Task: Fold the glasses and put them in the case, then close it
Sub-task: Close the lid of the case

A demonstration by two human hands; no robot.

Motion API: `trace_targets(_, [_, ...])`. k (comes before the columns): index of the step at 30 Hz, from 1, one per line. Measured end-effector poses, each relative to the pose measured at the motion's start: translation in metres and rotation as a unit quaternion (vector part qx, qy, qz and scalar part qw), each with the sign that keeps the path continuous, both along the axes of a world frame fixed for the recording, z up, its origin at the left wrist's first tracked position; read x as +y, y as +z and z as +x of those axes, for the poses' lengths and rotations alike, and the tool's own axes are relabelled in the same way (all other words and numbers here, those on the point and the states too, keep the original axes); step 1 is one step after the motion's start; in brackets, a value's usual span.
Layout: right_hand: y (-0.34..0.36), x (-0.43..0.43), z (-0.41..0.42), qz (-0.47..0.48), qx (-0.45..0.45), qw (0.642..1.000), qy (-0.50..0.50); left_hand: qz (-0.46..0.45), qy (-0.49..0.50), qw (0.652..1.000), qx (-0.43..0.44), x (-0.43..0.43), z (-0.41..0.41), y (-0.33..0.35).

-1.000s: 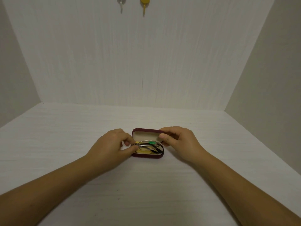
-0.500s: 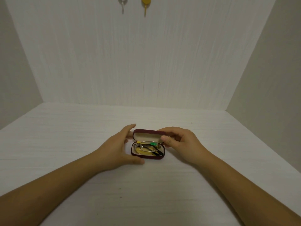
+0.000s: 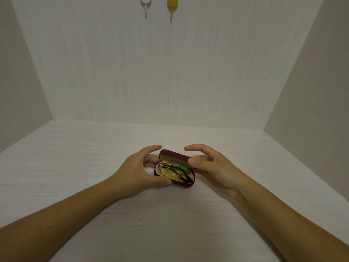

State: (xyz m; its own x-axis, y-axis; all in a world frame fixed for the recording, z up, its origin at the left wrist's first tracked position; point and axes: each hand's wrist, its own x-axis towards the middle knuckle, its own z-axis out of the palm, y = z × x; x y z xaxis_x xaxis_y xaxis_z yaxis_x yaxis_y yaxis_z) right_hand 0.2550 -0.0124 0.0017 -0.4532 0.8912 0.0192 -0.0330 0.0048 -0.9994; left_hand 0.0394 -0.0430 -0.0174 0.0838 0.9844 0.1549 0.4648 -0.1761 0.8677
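Note:
A dark red glasses case [image 3: 176, 155] lies on the white table, its lid tipped forward and half down over the base. Inside it, on a yellow cloth, lie the folded metal-framed glasses [image 3: 173, 168], with a green tag on one lens. My left hand [image 3: 137, 171] grips the case's left end, thumb on the front wall and fingers behind the lid. My right hand [image 3: 213, 167] is at the right end, its thumb tip touching the lid's corner. Its fingers arch above the lid, spread apart and holding nothing.
The white table [image 3: 75, 157] sits inside a white three-walled booth. A white hook [image 3: 145, 2] and a yellow hook [image 3: 171, 4] hang high on the back wall. Both my forearms reach in from the bottom corners.
Both hands let go of the glasses, which now lie in the case. The left hand took the case's left end, the right fingers lifted and spread, and the lid tipped forward.

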Motion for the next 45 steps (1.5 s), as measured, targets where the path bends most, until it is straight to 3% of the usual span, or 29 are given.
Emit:
trace_targets(10, [0.006, -0.003, -0.001, -0.002, 0.008, 1.0, 0.001, 0.003, 0.021, 0.995, -0.099, 0.0, 0.002, 0.008])
trace_targets(17, [0.01, -0.004, 0.002, -0.067, 0.127, 0.99, 0.014, 0.02, 0.018, 0.983, -0.183, -0.001, 0.002, 0.007])
trace_targets(21, [0.003, -0.004, -0.001, 0.029, 0.015, 0.999, 0.002, 0.046, 0.032, 0.982, -0.182, -0.001, 0.003, 0.009])
trace_targets(25, [0.007, -0.004, 0.003, 0.148, -0.076, 0.986, -0.009, 0.054, 0.032, 0.987, -0.147, -0.002, 0.002, 0.009])
trace_targets(30, [0.008, -0.002, 0.006, 0.184, -0.129, 0.974, 0.007, 0.061, 0.032, 0.99, -0.119, -0.002, 0.001, 0.011])
trace_targets(38, [0.002, 0.002, 0.001, 0.141, -0.061, 0.988, -0.031, 0.048, 0.013, 0.985, -0.167, -0.004, 0.008, 0.015])
trace_targets(45, [0.01, 0.013, 0.006, 0.154, -0.067, 0.982, -0.088, 0.04, 0.041, 0.99, -0.128, 0.001, -0.006, 0.019])
